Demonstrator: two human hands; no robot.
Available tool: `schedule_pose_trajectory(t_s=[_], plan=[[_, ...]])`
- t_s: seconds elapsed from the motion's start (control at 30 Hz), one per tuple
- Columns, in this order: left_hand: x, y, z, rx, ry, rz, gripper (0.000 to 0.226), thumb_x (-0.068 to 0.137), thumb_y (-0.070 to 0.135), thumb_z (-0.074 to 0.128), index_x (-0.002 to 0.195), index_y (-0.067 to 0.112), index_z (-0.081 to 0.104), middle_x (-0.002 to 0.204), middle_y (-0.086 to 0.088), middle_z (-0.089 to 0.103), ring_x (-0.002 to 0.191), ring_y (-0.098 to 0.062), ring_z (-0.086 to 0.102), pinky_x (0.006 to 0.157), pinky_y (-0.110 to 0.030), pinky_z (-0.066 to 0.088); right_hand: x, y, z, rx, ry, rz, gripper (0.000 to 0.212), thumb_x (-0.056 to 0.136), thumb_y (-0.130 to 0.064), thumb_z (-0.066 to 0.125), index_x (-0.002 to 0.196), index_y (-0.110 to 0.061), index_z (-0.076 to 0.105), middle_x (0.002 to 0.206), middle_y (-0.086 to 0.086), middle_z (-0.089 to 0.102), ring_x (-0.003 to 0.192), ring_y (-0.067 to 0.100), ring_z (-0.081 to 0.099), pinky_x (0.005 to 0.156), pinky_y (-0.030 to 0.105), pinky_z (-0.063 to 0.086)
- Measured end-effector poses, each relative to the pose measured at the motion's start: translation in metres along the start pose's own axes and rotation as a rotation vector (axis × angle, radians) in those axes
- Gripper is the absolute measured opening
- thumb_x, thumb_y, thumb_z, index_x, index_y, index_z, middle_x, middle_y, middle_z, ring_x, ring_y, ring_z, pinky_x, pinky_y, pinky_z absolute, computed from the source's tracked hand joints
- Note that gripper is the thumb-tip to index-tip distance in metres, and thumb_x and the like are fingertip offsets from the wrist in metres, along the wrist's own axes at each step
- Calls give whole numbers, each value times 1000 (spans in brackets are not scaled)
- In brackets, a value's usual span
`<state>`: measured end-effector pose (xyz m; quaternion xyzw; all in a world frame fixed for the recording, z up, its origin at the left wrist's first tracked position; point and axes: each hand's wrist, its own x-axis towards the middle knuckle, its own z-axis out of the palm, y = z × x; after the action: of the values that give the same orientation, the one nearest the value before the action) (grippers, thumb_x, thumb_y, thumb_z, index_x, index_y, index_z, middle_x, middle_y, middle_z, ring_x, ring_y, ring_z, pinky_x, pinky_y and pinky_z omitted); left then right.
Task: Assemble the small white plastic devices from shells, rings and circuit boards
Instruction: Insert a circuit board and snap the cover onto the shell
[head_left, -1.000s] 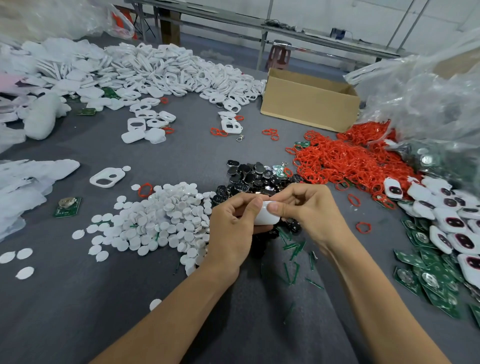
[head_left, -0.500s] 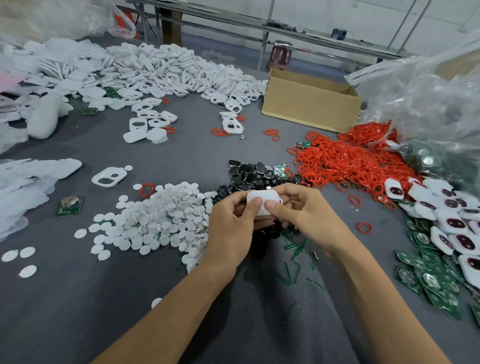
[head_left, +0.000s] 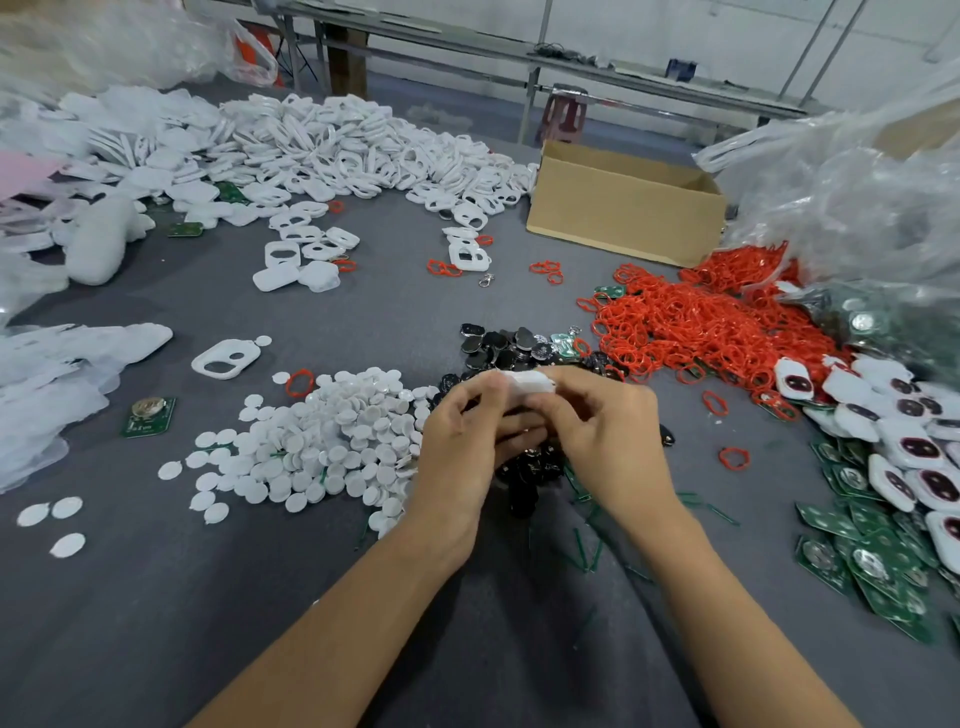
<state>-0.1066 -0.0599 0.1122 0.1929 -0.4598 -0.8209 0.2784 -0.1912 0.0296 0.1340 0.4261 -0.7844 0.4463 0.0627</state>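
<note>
Grey felt-like worktop (head_left: 156, 597). Left edge: crumpled clear film bags (head_left: 47, 384); near them one green PCB (head_left: 148, 415) w/ a shiny coin cell, lying flat. Far left corner: big heap of glossy white shells (head_left: 322, 145), rounded-rect w/ cut-outs. A loose two-hole shell (head_left: 227, 358) lies flat near a mound of small matte white discs (head_left: 332, 441). Ctr: left hand (head_left: 457, 457) and right hand (head_left: 608, 441) are together, both pinching one smooth white held shell (head_left: 524, 384) btwn thumbs and fingertips, above a pile of glossy black oval pcs (head_left: 509, 348); shell blurred, detail unclear. Far side: open brown cardboard box (head_left: 623, 208). Right of ctr: tangle of thin red rings (head_left: 691, 322). Right edge: white part-built units (head_left: 909, 452) w/ dark windows, partly atop flat green boards (head_left: 872, 551) toward the near right corner; wrinkled clear bag (head_left: 857, 182) at the far right corner.
</note>
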Motion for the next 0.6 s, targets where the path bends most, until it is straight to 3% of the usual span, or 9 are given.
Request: schedule_pose_trajectory(t_s=[0.07, 0.13, 0.2, 0.27, 0.37, 0.47, 0.6], plan=[[4, 1, -4, -88, 32, -29, 24, 100, 14, 49, 111, -1, 65, 98, -12, 74, 92, -19, 72, 77, -24, 57, -4, 0, 4, -70, 15, -104, 38, 79, 13, 59, 102, -11, 75, 94, -3, 74, 85, 0, 63, 78, 7, 45], [7, 1, -8, -61, 76, -15, 23, 99, 6, 50, 115, 0, 65, 100, -10, 74, 94, -17, 71, 80, -24, 57, -5, -2, 6, 2, -20, -131, 43, 78, 15, 56, 104, -14, 74, 101, -9, 72, 95, -2, 64, 84, 8, 46], [8, 2, -9, 4, 78, 6, 23, 98, 5, 51, 116, 6, 66, 107, -12, 72, 100, -21, 69, 85, -29, 57, -6, -5, 7, 156, -18, -30, 34, 83, 2, 62, 101, -24, 74, 93, -18, 72, 82, -1, 66, 74, 13, 51], [6, 3, -6, 26, 48, 2, 24, 99, 4, 49, 116, 11, 65, 114, -13, 69, 104, -22, 68, 85, -29, 57, -5, -5, 7, 291, -13, 133, 26, 83, -6, 70, 100, -25, 72, 86, -10, 72, 67, 4, 62, 63, 18, 51], [4, 5, -3, 23, -40, -13, 29, 100, 0, 46, 119, 14, 63, 118, -11, 67, 105, -21, 68, 81, -27, 58, -2, -2, 4, 412, -88, 302, 32, 82, 0, 69, 111, -14, 67, 89, 6, 66, 67, 15, 59, 66, 30, 51], [0, 5, -4, 64, -125, 25, 36, 95, -8, 50, 119, 15, 63, 112, -8, 71, 102, -19, 69, 79, -28, 58, -1, 0, 0, 639, -163, 383, 36, 84, 9, 61, 114, -11, 63, 89, 11, 65, 72, 18, 59, 62, 23, 49], [-2, 5, -4, 158, -172, 80, 42, 90, -14, 53, 113, 18, 67, 103, -3, 74, 95, -16, 71, 73, -23, 57, -2, 0, -1, 686, -214, 366, 40, 84, 15, 56, 109, -16, 65, 85, 12, 69, 71, 14, 61, 57, 16, 46]])
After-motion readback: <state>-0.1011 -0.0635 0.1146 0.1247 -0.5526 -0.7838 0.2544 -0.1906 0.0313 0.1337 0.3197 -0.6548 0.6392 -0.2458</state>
